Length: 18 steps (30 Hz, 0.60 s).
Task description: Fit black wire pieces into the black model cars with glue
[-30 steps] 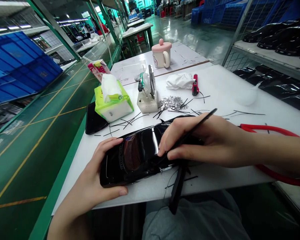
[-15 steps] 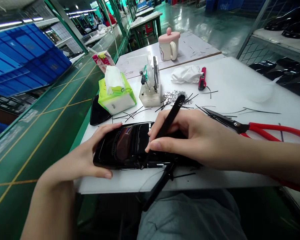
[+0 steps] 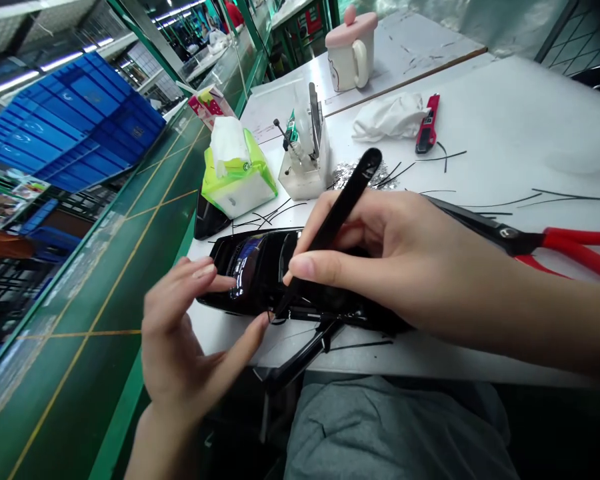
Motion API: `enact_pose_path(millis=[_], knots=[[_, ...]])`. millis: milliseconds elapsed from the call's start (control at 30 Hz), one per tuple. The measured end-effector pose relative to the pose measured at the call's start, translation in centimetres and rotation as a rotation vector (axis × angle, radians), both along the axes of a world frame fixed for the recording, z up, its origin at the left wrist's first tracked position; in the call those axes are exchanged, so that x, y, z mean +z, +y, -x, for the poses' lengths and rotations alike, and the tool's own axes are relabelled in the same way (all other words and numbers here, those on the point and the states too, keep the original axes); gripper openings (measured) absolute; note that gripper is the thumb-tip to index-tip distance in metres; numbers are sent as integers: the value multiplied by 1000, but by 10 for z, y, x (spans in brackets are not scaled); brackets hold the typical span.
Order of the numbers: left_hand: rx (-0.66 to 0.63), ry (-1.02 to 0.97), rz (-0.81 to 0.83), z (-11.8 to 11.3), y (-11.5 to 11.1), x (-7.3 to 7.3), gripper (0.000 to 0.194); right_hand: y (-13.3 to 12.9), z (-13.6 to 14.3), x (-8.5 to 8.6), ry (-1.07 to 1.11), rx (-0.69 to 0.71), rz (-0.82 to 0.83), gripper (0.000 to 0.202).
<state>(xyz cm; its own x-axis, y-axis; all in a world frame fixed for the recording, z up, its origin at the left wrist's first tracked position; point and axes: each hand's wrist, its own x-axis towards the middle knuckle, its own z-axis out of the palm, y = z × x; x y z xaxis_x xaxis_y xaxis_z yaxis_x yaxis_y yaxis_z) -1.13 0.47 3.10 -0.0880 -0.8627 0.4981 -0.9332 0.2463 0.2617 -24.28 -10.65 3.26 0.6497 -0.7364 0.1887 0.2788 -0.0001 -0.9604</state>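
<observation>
On the table in front of me lies a glossy black model car [image 3: 253, 267], with a long door-like part [image 3: 300, 360] sticking out from its near side over the table edge. My right hand [image 3: 375, 257] grips black tweezers [image 3: 343, 200] like a pen, their tip down at the car's near side. By that tip, my left hand [image 3: 190, 333] reaches in with thumb and fingers apart. Its thumb tip is at a thin dark strip beside the tweezers, and a finger rests near the car's curved glass. The right hand hides much of the car.
Red-handled scissors [image 3: 555, 243] lie at the right. Farther back are a red utility knife [image 3: 429, 125], a crumpled white cloth [image 3: 387, 119], a lidded mug [image 3: 350, 57], a tool holder [image 3: 305, 177] and a tissue pack [image 3: 243, 187]. Thin black strips are scattered about. A green conveyor [image 3: 105, 313] runs left.
My left hand has let go of the car's end and moved right, its thumb now near the tweezers' tip. The right hand still holds the tweezers. The view has shifted.
</observation>
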Motion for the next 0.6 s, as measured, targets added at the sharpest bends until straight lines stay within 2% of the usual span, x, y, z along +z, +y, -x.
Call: enact_pose_path(millis=[100, 300, 433, 600], knots=[[-143, -44, 272, 14, -3, -8, 79, 2, 2, 1, -9, -3, -22, 9], [-76, -124, 281, 26, -1, -5, 36, 3, 5, 3, -41, -2, -53, 12], [-32, -74, 249, 29, 4, -9, 24, 1, 6, 6, -20, -19, -59, 13], [-6, -70, 269, 34, 9, -13, 26, -5, 8, 9, -1, -92, -76, 9]])
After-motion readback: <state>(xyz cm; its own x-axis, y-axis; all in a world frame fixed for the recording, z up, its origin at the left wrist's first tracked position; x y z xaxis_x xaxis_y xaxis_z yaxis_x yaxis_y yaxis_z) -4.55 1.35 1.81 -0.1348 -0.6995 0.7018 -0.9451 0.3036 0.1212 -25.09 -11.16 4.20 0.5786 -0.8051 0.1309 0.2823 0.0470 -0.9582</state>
